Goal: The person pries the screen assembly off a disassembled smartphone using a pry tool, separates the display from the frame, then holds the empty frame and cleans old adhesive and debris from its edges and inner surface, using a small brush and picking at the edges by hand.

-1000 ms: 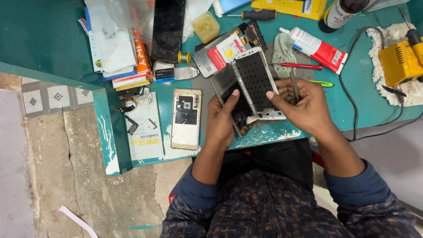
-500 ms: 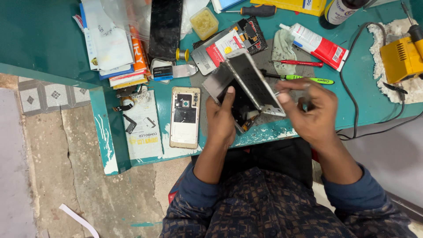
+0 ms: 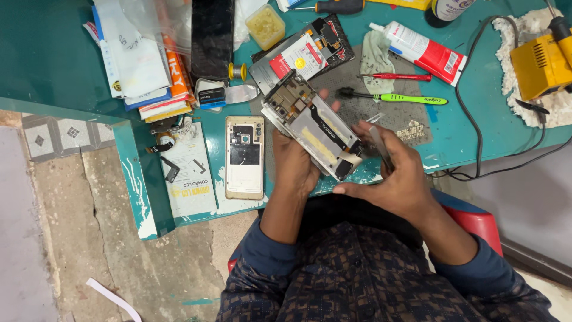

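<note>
Teal worktop [image 3: 47,53], cluttered; near its front edge my left hand [image 3: 296,167] grips the opened phone [image 3: 313,125], now turned inner side up. Right hand [image 3: 396,179] pinches tweezers [image 3: 380,146] beside it; internals now reachable.

The left hand [image 3: 295,170] covers the opened phone's [image 3: 313,125] underside, and the top edge crops the screwdriver [image 3: 333,6] and bottle [image 3: 448,8].
</note>
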Tool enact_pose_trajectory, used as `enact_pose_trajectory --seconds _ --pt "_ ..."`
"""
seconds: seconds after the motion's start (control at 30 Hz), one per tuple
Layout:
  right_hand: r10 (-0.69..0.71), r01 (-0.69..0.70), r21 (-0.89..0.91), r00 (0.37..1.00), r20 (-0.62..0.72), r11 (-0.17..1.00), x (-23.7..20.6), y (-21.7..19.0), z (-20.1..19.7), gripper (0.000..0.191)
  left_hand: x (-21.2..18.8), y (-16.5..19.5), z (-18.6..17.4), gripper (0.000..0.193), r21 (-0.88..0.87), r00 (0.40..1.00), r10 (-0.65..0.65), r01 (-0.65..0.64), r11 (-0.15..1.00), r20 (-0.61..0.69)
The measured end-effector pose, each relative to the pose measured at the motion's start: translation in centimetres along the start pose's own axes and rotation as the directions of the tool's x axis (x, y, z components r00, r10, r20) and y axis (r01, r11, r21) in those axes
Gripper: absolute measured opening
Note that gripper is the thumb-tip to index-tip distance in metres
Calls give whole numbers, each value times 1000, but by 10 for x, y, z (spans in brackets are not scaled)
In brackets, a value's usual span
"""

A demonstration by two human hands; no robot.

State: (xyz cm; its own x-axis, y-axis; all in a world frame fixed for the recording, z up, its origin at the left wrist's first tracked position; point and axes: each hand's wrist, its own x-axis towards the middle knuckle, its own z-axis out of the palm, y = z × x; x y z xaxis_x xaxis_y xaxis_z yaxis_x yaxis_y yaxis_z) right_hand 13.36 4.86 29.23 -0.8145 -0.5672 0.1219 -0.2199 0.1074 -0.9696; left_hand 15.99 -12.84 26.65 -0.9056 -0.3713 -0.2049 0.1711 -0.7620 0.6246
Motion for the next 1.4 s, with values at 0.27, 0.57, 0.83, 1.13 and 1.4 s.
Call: enact_pose_trajectory --seconds 0.27,0.57,0.83,1.13,1.4 --pt "88 -88 -65 996 9 994 -7 42 2 63 2 -20 -22 43 157 995 79 -69 985 -63" --pt "124 -101 209 987 -101 973 -7 71 5 20 -6 -22 -31 28 421 961 249 -178 889 -119" --pt "-330 202 -469 920 -210 860 14 28 11 22 -7 -33 -38 22 679 931 354 -205 705 -87" --pt "-78 26 -218 969 -235 976 25 42 10 16 -9 -28 -40 26 666 949 315 -254 701 30" --pt "111 -139 -91 960 -259 986 33 62 3 12 -3 -12 -46 47 505 968 158 -237 830 194"
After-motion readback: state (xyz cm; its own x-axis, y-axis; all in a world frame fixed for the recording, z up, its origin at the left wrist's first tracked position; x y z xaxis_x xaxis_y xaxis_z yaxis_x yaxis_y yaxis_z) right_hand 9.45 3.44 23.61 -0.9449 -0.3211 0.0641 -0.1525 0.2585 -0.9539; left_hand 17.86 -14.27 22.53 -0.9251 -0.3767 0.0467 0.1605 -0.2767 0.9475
